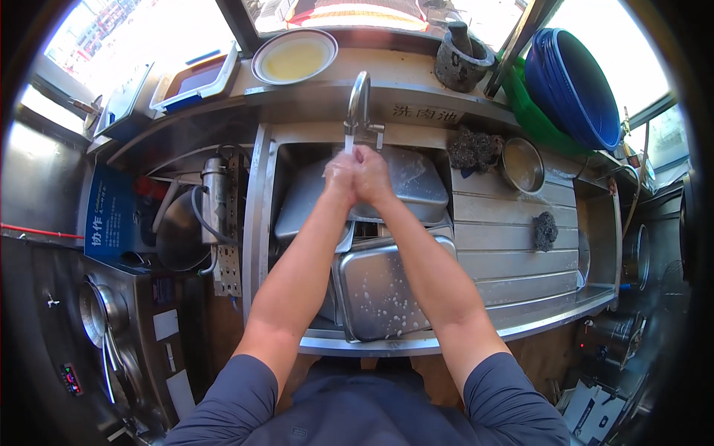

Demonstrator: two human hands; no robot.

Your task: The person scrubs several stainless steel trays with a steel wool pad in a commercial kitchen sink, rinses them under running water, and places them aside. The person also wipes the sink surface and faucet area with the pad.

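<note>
My left hand [340, 171] and my right hand [372, 175] are pressed together under a chrome tap [360, 95]. A stream of water [348, 144] runs down onto them. The fingers are curled against each other and partly hidden, so whether anything small lies between them cannot be made out. Below the hands, the steel sink [264, 223] holds several overturned metal pans. One pan [421, 189] is at the right rear, another [301, 203] at the left. A third pan [385, 295], spotted with white suds, leans at the front between my forearms.
On the ribbed drainboard [513, 240] at right are steel-wool scourers [473, 150], a smaller scourer [545, 231] and a metal bowl [522, 165]. The back ledge bears a dish of yellow liquid [295, 58], a stone mortar [460, 69] and stacked blue basins [583, 89].
</note>
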